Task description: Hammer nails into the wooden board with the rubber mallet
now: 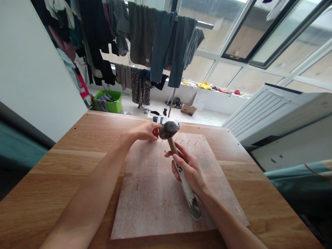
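Observation:
My right hand (188,166) is wrapped round the pale, worn handle of a mallet (169,130) with a dark, rounded head. A thin nail-like tip (165,151) pokes out by its fingers. At the far edge of a reddish-brown wooden board (147,193), my left hand (148,131) is pinched together, low over the surface; whatever is between its fingertips is hidden. Just left of the mallet head are those fingers. Several nails (188,141) stand in a row along the board's far side, some leaning. Small dark marks dot the board's middle.
The board lies on a wood-grain table (77,166). Beyond the table's far edge, clothes (163,45) hang on a rack, with a green basket (114,105) and a cardboard box (188,109) on the floor. A white cabinet (272,103) stands at right, a white panel (38,62) at left.

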Demonstrator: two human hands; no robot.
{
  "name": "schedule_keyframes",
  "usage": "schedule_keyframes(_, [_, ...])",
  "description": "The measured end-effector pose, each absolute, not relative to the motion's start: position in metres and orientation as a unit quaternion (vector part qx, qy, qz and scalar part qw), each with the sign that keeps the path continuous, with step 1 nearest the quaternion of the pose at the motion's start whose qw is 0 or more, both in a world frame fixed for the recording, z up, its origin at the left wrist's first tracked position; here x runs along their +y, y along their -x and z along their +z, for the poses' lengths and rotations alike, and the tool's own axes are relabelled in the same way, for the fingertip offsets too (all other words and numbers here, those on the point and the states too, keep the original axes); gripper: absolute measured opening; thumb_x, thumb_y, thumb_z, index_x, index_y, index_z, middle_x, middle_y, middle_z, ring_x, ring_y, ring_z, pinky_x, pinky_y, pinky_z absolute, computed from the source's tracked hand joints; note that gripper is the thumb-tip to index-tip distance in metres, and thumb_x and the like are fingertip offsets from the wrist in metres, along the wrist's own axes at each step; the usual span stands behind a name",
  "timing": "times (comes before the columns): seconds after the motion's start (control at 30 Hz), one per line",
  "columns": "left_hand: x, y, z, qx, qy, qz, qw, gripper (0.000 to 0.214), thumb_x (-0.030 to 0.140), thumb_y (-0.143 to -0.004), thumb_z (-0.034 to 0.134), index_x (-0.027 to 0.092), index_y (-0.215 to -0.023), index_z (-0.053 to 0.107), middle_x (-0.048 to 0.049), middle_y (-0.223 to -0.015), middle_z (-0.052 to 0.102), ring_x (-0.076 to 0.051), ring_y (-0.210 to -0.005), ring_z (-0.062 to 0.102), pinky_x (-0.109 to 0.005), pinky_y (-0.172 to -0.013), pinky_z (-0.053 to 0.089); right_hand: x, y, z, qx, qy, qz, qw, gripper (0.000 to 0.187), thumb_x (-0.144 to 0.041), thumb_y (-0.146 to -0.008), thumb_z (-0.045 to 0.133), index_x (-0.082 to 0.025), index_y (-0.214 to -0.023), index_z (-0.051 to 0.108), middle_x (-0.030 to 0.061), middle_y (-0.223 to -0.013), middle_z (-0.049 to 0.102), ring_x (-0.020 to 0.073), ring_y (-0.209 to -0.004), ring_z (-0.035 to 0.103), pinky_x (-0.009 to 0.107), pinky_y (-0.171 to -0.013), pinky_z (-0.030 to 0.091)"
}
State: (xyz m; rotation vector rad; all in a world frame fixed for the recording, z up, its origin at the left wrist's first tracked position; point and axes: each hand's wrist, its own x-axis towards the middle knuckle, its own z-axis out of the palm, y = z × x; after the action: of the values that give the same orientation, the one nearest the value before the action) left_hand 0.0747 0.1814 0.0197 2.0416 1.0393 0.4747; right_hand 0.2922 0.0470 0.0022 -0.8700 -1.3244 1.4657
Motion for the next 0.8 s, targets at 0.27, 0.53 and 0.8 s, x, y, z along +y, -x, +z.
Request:
schedule_keyframes(0.27, [0.1812, -0.0734, 0.0207, 0.405, -0.811, 0.197, 0.374, 0.022, 0.009, -0.061, 0.065, 0.015, -0.082, 0.065, 0.0017, -0.075, 0.065, -0.014, -0.070, 0.059, -0.023, -0.060, 0.041, 0.0478, -0.2891, 0.0000, -0.560, 0.363, 0.590, 0.455, 0.048, -0.039, -0.097, 0.062, -0.025, -0.142, 0.055, 0.0045, -0.101, 0.070, 0.0031, -0.039, 0.049, 0.018, -0.031, 0.037])
schedule_keyframes(0.53, [0.1833, -0.0704, 0.0149, 0.412, -0.797, 0.191, 0.398, 0.024, 0.015, -0.063, 0.071, 0.016, -0.087, 0.069, -0.0004, -0.078, 0.069, -0.016, -0.073, 0.063, -0.024, -0.062, 0.044, 0.0494, -0.2880, 0.0007, -0.560, 0.374, 0.592, 0.443, 0.049, -0.039, -0.096, 0.063, -0.025, -0.142, 0.055, 0.0044, -0.103, 0.070, 0.0031, -0.039, 0.049, 0.018, -0.031, 0.038])
schedule_keyframes(0.8, [0.1839, -0.0711, 0.0144, 0.402, -0.803, 0.190, 0.398, 0.023, 0.018, -0.065, 0.071, 0.015, -0.088, 0.068, -0.0016, -0.082, 0.069, -0.018, -0.076, 0.064, -0.025, -0.064, 0.046, 0.0490, -0.2882, -0.0012, -0.559, 0.382, 0.593, 0.436, 0.050, -0.040, -0.095, 0.064, -0.024, -0.141, 0.057, 0.0032, -0.098, 0.069, 0.0032, -0.039, 0.050, 0.018, -0.031, 0.039])
